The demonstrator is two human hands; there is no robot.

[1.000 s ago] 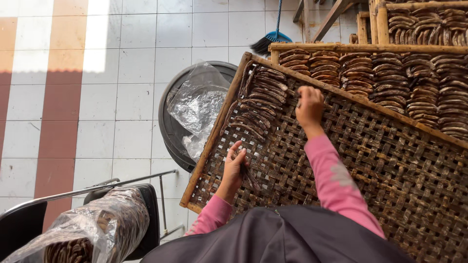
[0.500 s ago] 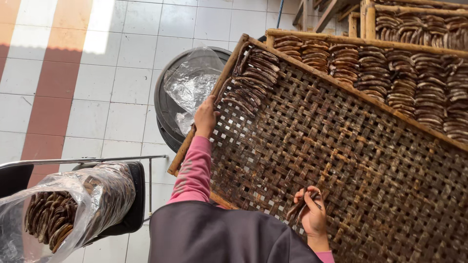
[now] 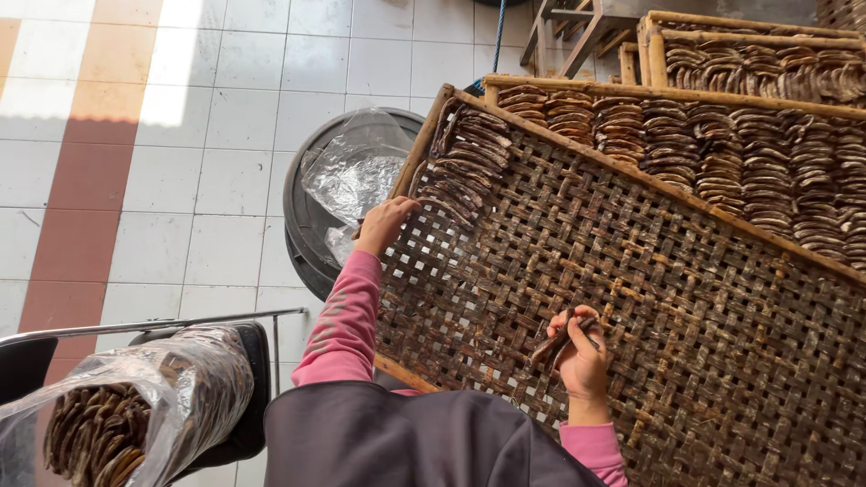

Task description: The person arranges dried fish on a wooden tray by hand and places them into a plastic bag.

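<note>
A large woven bamboo tray (image 3: 686, 298) leans in front of me. A short row of dark, curved dried strips (image 3: 465, 167) lies in its top left corner. My left hand (image 3: 383, 224) curls over the tray's wooden left edge, just below those strips. My right hand (image 3: 582, 353) is low over the middle of the weave, holding a few dark dried strips (image 3: 552, 343) between its fingers. Both sleeves are pink, and a dark apron covers my front at the bottom of the view.
A black round bin (image 3: 302, 212) lined with clear plastic stands on the tiled floor left of the tray. A plastic bag of dried strips (image 3: 117, 419) rests on a black chair at bottom left. Further trays (image 3: 749, 149) filled with rows of strips stand behind.
My left hand has gone from the lower weave to the tray's left edge. My right hand came down from the strips at the top to the lower middle, now holding strips.
</note>
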